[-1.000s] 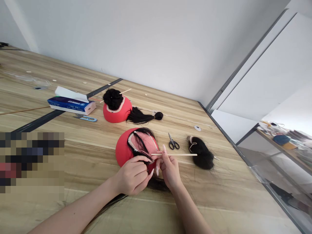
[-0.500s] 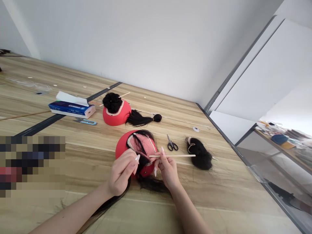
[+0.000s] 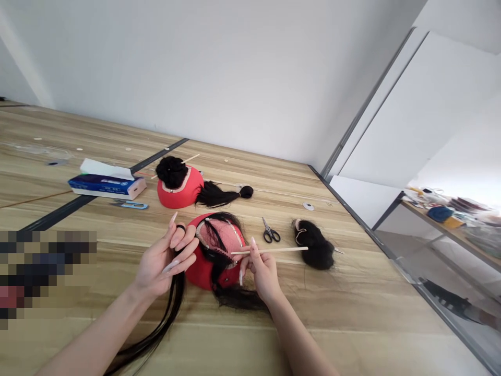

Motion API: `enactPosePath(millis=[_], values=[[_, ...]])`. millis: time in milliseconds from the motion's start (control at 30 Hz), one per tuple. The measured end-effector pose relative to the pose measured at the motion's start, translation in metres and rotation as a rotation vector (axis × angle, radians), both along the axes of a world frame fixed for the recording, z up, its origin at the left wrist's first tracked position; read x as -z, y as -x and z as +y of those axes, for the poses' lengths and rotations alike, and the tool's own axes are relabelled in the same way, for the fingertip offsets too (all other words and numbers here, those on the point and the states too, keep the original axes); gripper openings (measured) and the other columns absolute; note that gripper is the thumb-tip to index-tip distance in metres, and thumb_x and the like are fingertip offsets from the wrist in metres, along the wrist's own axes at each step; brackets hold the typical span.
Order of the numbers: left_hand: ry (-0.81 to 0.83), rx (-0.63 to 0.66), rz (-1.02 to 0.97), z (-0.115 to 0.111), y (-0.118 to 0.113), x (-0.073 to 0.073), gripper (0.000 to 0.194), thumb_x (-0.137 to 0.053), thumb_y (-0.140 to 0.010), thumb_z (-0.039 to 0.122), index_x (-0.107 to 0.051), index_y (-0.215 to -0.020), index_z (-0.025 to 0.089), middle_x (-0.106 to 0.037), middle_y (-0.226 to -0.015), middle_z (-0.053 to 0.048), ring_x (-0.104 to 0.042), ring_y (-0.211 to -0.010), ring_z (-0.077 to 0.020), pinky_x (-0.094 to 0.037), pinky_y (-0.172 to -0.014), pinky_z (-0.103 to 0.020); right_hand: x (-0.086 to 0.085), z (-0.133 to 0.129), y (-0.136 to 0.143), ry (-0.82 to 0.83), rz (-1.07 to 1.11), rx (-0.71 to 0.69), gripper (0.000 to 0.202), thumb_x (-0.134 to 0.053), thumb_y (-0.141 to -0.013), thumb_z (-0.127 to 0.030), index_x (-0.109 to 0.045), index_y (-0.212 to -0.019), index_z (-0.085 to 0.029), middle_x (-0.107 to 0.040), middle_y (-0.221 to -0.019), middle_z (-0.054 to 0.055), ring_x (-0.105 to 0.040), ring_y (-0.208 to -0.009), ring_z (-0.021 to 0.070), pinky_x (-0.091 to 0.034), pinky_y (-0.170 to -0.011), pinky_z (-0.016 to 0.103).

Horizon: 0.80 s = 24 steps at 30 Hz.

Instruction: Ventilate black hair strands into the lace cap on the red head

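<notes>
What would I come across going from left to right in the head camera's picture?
Tissue box → nearer red dome → black-handled scissors → loose dark hair bundle → cluttered shelf.

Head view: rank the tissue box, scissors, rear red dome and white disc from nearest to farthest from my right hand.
From the right hand:
1. Scissors, just beyond it.
2. White disc, farther back, to the right.
3. Rear red dome, back and left.
4. Tissue box, farthest left.
</notes>
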<state>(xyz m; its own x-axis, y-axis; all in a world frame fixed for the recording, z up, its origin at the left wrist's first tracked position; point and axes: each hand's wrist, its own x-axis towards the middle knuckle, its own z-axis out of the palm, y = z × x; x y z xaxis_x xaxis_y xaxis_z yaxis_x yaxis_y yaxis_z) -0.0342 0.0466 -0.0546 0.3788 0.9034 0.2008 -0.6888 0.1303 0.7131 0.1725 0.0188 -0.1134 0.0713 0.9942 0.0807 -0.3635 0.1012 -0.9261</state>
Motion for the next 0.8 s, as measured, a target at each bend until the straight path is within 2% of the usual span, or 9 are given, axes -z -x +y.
enactPosePath(millis=[100,200,333,400,467,533,633,800], values=[[-0.107,-0.031,0.124,0.001,-0.003,0.002,0.044,-0.042,-0.099,0.044,-0.037,-0.064,0.017,-0.029,-0.065,0.005,-0.022,-0.043,-0.0047,-0.017,-0.034,-0.016,0.000,0.001,-0.001,-0.012,-0.003,0.002,0.047,-0.062,-0.083,-0.059,-0.075,-0.078,-0.014,-0.073,-0.065,0.007,-0.050,-0.036,0.0102,-0.041,-0.035,0.023],[-0.318,-0.080,0.389,0.000,-0.007,0.005,0.045,-0.034,-0.100,0.047,-0.041,-0.068,0.017,-0.035,-0.066,0.004,-0.026,-0.044,-0.0051,-0.022,-0.038,-0.018,0.000,0.001,-0.002,-0.023,-0.031,0.014,0.049,-0.062,-0.082,-0.060,-0.075,-0.074,-0.014,-0.071,-0.061,0.006,-0.050,-0.036,0.0100,-0.042,-0.037,0.023],[-0.780,-0.234,1.002,-0.006,-0.011,0.007,0.033,-0.038,-0.101,0.035,-0.049,-0.076,0.017,-0.046,-0.074,0.001,-0.046,-0.062,-0.0100,-0.039,-0.055,-0.021,0.000,0.001,-0.002,-0.037,0.008,0.053,0.043,-0.065,-0.080,-0.059,-0.070,-0.075,-0.016,-0.073,-0.063,0.004,-0.051,-0.036,0.0106,-0.041,-0.036,0.023],[-1.059,-0.331,1.274,-0.011,-0.012,0.006,0.028,-0.040,-0.100,0.026,-0.053,-0.077,0.017,-0.051,-0.080,-0.001,-0.049,-0.068,-0.0118,-0.040,-0.062,-0.024,0.001,0.001,-0.002,-0.044,0.041,0.066,0.041,-0.066,-0.080,-0.058,-0.068,-0.077,-0.017,-0.074,-0.066,0.005,-0.053,-0.037,0.0107,-0.041,-0.037,0.023],[-1.334,-0.430,1.437,-0.015,-0.015,0.006,0.028,-0.040,-0.099,0.020,-0.054,-0.076,0.017,-0.052,-0.079,-0.002,-0.047,-0.066,-0.0139,-0.037,-0.060,-0.026,0.002,0.001,-0.002,-0.048,0.061,0.061,0.041,-0.065,-0.081,-0.058,-0.066,-0.077,-0.017,-0.075,-0.068,0.005,-0.053,-0.038,0.0106,-0.043,-0.037,0.023],[-1.540,-0.520,1.522,-0.017,-0.020,0.005,0.028,-0.041,-0.098,0.017,-0.056,-0.074,0.017,-0.052,-0.075,-0.003,-0.046,-0.067,-0.0170,-0.036,-0.062,-0.029,0.003,0.001,-0.002,-0.044,0.076,0.060,0.040,-0.066,-0.081,-0.058,-0.065,-0.076,-0.017,-0.073,-0.066,0.004,-0.053,-0.038,0.0103,-0.043,-0.037,0.022],[-1.675,-0.538,1.571,-0.017,-0.030,0.002,0.027,-0.040,-0.095,0.011,-0.058,-0.075,0.017,-0.054,-0.075,-0.004,-0.047,-0.071,-0.0203,-0.037,-0.067,-0.033,0.003,0.001,-0.002,-0.034,0.080,0.057,0.040,-0.066,-0.081,-0.057,-0.063,-0.073,-0.017,-0.068,-0.060,0.001,-0.052,-0.037,0.0099,-0.042,-0.036,0.022],[-1.689,-0.472,1.694,-0.012,-0.040,-0.002,0.026,-0.039,-0.089,0.005,-0.060,-0.078,0.015,-0.057,-0.076,-0.006,-0.048,-0.067,-0.0222,-0.037,-0.066,-0.037,0.001,0.002,-0.002,-0.022,0.088,0.072,0.042,-0.066,-0.080,-0.059,-0.061,-0.072,-0.018,-0.060,-0.054,-0.003,-0.049,-0.039,0.0098,-0.041,-0.036,0.022]])
